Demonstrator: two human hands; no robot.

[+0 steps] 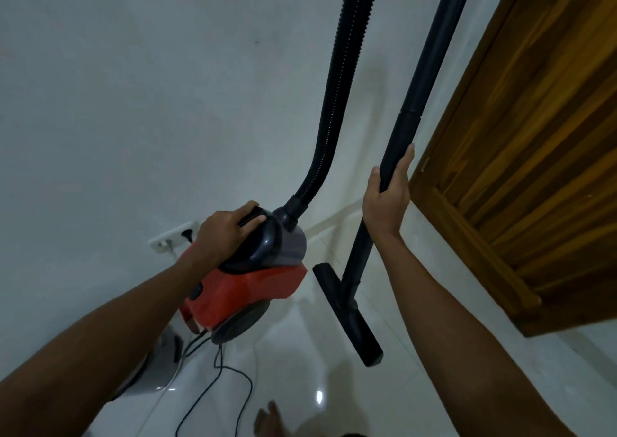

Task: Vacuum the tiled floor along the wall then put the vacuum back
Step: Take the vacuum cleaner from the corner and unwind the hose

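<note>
A red and grey canister vacuum is in the middle of the view, close to the white wall. My left hand grips the dark carry handle on top of it. A ribbed black hose rises from the vacuum's front and leaves the top of the frame. My right hand holds the black wand, which stands nearly upright. The flat black floor nozzle at the wand's lower end is just above or on the glossy white tiled floor; I cannot tell which.
A wooden door fills the right side. A white wall socket with a plug sits low on the wall left of the vacuum. A black power cord trails over the tiles. A grey object lies at lower left. My bare foot shows at the bottom.
</note>
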